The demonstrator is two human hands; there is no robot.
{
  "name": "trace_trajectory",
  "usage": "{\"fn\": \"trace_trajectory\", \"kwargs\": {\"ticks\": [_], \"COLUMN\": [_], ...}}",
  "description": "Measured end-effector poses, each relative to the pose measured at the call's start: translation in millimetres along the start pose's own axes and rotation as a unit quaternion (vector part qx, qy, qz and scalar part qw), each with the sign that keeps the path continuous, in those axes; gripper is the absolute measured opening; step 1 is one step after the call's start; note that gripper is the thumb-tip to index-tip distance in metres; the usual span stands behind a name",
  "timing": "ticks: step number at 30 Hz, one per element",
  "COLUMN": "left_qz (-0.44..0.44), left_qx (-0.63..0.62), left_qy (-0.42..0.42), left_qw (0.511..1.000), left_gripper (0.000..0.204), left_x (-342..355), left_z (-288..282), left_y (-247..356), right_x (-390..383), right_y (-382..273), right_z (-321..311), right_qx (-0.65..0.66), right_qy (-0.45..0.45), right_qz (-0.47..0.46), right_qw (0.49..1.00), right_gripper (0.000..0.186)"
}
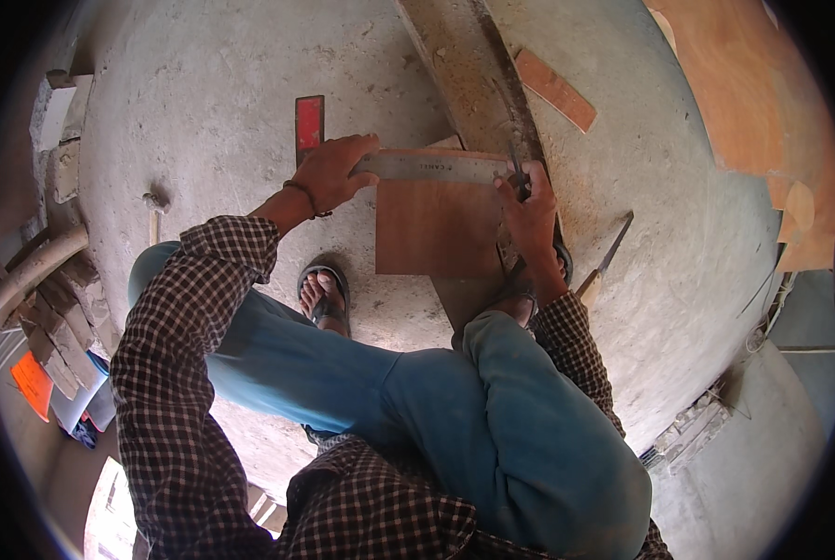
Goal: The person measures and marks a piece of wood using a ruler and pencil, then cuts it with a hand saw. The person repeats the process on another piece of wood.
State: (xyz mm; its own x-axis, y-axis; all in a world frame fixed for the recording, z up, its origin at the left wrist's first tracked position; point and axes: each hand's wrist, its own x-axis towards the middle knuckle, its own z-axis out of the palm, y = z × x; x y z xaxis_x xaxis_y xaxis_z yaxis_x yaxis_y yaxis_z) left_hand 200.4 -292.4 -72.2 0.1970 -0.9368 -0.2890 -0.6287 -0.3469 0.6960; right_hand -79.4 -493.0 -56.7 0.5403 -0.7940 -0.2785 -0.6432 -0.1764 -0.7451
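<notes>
A brown plywood piece (436, 229) lies on the floor in front of me, partly over a long wooden beam. Across its far edge rests the steel blade of a try square (427, 166), whose red stock points away from me on the left. My left hand (335, 173) is closed round the corner of the square, thumb on the blade. At the blade's right end, my right hand (532, 210) grips a thin dark pointed tool (518, 166), tip upward; its exact kind is unclear. My right foot, in a sandal, is beside the plywood's near right corner.
The wooden beam (464, 61) runs away from me. A plywood strip (555, 91) lies right of it. To my right is a narrow-bladed tool with a wooden handle (607, 254); a hammer (154, 213) lies left. Large plywood sheets (744, 84) fill the far right.
</notes>
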Motion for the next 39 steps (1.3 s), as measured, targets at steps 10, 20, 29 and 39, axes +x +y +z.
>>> {"fn": "trace_trajectory", "kwargs": {"ticks": [10,20,29,39], "left_qz": [-0.027,-0.072,-0.132,-0.223], "left_qx": [-0.037,-0.07,-0.127,-0.233], "left_qy": [-0.014,0.145,0.184,0.109], "left_qw": [0.999,0.984,0.966,0.94], "left_gripper": [0.039,0.028,0.041,0.051], "left_x": [4,19,24,35], "left_z": [-13,-28,-40,-68], "left_y": [17,7,5,26], "right_x": [-8,-28,-8,2], "right_y": [27,26,-6,-31], "right_z": [5,-8,-30,-36], "right_qx": [0.002,-0.01,0.338,0.33], "right_qy": [0.08,-0.091,-0.089,0.076], "right_qz": [-0.04,0.124,0.241,0.104], "right_qw": [0.996,0.988,0.905,0.935], "right_gripper": [0.04,0.043,0.013,0.016]}}
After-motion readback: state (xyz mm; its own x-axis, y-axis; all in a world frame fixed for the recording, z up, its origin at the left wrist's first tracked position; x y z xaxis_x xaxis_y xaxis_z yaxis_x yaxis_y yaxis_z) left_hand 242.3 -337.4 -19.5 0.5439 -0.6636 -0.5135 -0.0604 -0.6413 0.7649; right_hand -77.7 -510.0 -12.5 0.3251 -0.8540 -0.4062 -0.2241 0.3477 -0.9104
